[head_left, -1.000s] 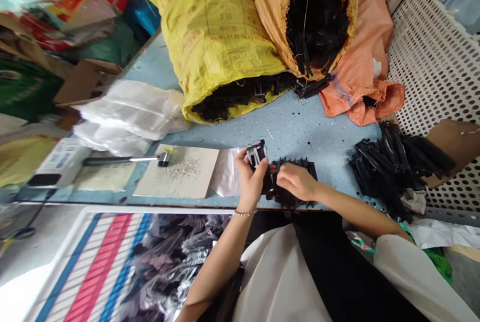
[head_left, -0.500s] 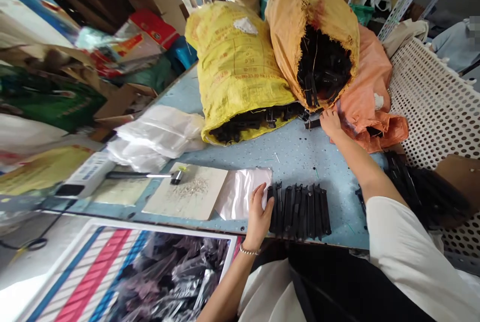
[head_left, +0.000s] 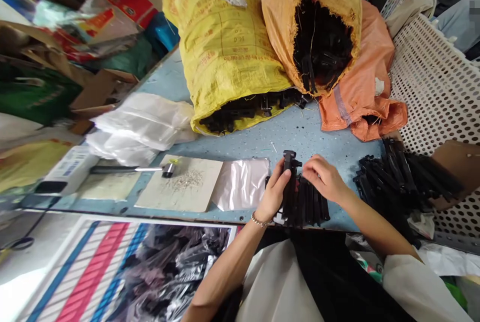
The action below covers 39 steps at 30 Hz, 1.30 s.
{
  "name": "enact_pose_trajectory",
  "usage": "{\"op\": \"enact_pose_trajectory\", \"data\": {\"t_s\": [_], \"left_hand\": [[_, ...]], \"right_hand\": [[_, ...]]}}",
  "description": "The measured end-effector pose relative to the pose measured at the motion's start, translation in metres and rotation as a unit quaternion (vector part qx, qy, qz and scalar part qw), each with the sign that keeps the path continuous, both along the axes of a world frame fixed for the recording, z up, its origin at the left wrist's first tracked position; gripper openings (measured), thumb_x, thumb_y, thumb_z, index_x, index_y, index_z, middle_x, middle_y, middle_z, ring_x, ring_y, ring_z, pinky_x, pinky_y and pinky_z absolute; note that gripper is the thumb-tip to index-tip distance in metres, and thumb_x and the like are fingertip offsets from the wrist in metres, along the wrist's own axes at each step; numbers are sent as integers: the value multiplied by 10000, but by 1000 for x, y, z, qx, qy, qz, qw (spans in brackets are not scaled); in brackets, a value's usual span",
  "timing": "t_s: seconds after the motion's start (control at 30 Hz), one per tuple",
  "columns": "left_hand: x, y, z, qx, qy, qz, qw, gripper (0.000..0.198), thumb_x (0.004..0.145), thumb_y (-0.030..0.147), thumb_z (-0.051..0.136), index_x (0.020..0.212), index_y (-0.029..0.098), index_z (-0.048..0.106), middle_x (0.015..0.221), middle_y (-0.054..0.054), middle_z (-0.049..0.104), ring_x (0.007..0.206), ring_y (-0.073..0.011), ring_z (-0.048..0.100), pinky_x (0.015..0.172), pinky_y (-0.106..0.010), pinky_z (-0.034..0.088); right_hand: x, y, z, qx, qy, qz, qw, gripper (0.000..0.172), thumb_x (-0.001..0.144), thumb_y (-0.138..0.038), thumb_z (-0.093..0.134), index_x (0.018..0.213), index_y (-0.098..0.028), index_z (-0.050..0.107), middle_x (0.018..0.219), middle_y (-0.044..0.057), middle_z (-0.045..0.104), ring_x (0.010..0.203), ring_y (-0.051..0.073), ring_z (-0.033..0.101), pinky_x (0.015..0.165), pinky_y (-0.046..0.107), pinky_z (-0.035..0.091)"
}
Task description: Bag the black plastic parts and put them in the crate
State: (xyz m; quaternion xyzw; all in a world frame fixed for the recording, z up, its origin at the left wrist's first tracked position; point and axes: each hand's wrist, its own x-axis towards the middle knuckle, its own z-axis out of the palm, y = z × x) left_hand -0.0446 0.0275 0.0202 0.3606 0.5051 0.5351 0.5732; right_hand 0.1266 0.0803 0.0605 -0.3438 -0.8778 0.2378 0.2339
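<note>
A row of black plastic parts [head_left: 311,207] lies at the near edge of the blue table [head_left: 300,137]. My left hand [head_left: 273,194] grips one long black part [head_left: 288,182] at the left end of the row, its top sticking up. My right hand [head_left: 324,179] rests on the same part and on the row beside it, fingers curled over the tops. A clear plastic bag [head_left: 242,184] lies flat just left of my left hand.
Yellow sack [head_left: 225,47] and orange sack [head_left: 311,22] of black parts lie at the back. A loose pile of black parts [head_left: 397,177] sits right, beside a white perforated crate [head_left: 438,87]. A hammer [head_left: 131,169] and board [head_left: 180,182] lie left.
My right hand has come back from the orange sack to the row. My left hand has shifted from the row's left edge to grip a part standing up there.
</note>
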Motion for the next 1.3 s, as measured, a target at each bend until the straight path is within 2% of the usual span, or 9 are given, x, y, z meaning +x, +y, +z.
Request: {"op": "enact_pose_trajectory", "data": {"t_s": [0.17,0.37,0.5,0.57,0.8,0.97,1.07,1.2,1.3], "left_hand": [[12,-22,9,-36,-78,3,996,607,900,565,572,1374,192,506,816,-36,699,657,-192,666,617,-320,570],[1,-19,2,0,-41,131,991,507,875,500,634,1296,232,543,942,-24,698,745,-158,678,685,-272,569],[-21,-19,10,-44,-58,153,985,379,882,543,594,1063,210,603,740,0,658,659,-171,672,604,-275,557],[-20,-24,13,-34,-56,147,987,387,884,556,583,1054,208,599,755,-14,661,663,-181,675,600,-287,558],[-15,-49,-8,76,56,160,983,637,843,563,649,1359,228,484,1090,-90,692,812,-201,695,723,-322,576],[-31,-47,-11,-63,-22,185,981,388,869,574,585,1008,213,610,705,-12,691,634,-195,687,569,-294,559],[-21,-43,-3,-69,-48,164,983,379,857,574,595,938,204,601,684,-5,685,596,-175,672,551,-280,549],[-6,-40,9,-2,-47,178,983,381,855,573,614,1006,224,593,704,4,674,638,-172,679,580,-277,551],[-7,-39,14,18,-47,171,984,378,862,558,620,1062,238,595,724,4,670,675,-177,687,577,-268,542]], "right_hand": [[-18,30,-23,114,13,-39,993,427,1011,-518,365,741,-228,525,755,72,568,750,228,524,716,365,432],[-41,6,-28,-164,69,-44,983,512,1045,-557,176,745,-238,441,653,-15,495,613,159,491,603,287,403],[-35,-34,-29,-26,15,93,995,419,999,-561,404,759,-229,491,752,32,545,732,196,519,690,330,425],[-36,-54,-40,7,9,83,996,389,992,-510,446,729,-227,491,750,47,547,744,207,519,707,348,424],[-28,-83,-66,-350,69,-37,933,473,1037,-540,293,804,-207,534,698,-15,562,649,145,552,642,282,445],[-6,-78,-45,-141,57,-22,988,309,993,-499,480,1086,-223,582,943,55,631,821,188,602,753,330,492],[-14,-77,-44,-45,11,56,997,277,969,-470,537,923,-208,614,919,91,640,853,227,593,779,371,487],[-26,-78,-46,-173,-11,29,984,473,1057,-407,313,701,-205,547,673,28,585,643,170,556,639,304,453],[-22,-76,-40,-207,0,39,978,445,1062,-429,300,819,-202,596,746,17,636,651,153,585,622,280,465]]}}
